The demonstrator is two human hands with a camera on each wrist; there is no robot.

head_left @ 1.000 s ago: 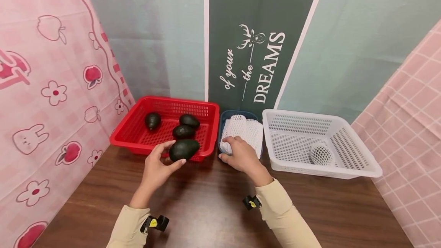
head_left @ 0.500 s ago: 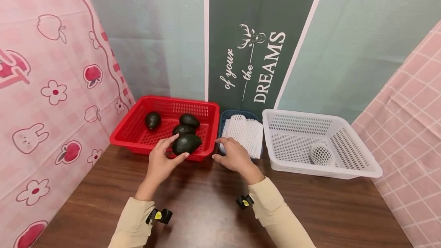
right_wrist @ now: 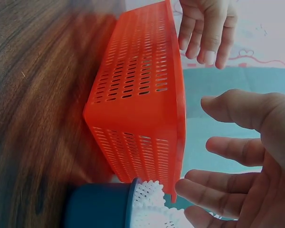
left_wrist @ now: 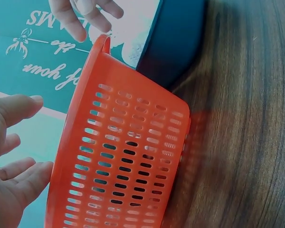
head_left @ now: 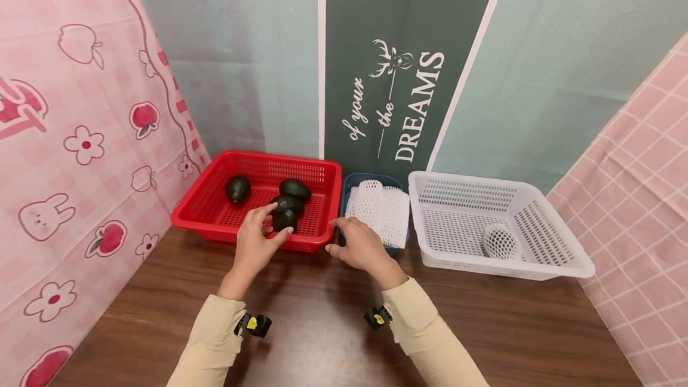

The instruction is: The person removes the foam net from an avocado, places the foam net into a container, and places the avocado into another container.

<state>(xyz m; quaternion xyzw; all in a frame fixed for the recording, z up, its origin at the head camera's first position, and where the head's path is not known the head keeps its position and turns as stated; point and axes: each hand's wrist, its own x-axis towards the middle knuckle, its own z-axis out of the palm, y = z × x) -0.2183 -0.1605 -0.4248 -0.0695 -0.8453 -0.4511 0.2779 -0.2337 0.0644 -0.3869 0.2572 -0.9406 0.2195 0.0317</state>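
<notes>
My left hand (head_left: 258, 240) hovers over the front rim of the red basket (head_left: 206, 220), thumb and fingers spread with nothing between them. Just beyond its fingertips lies a dark avocado (head_left: 285, 220), partly hidden by the hand. Behind that one are two more, a middle avocado (head_left: 290, 203) and a back avocado (head_left: 295, 190); another avocado (head_left: 237, 189) sits apart on the left. Near the red basket's right front corner is my right hand (head_left: 361, 246), its fingers loosely extended and holding nothing. White foam net sleeves (head_left: 384, 211) fill the blue container (head_left: 349, 181) just behind it.
A white basket (head_left: 457, 261) stands at the right with one round thing in a white foam net (head_left: 501, 242) inside. The baskets are on a brown wooden table (head_left: 317, 327). Patterned cloths hang behind and on both sides.
The avocado that my left hand held above the rim has gone down into the red basket, and the hand has let go. My right hand has moved left from the foam nets.
</notes>
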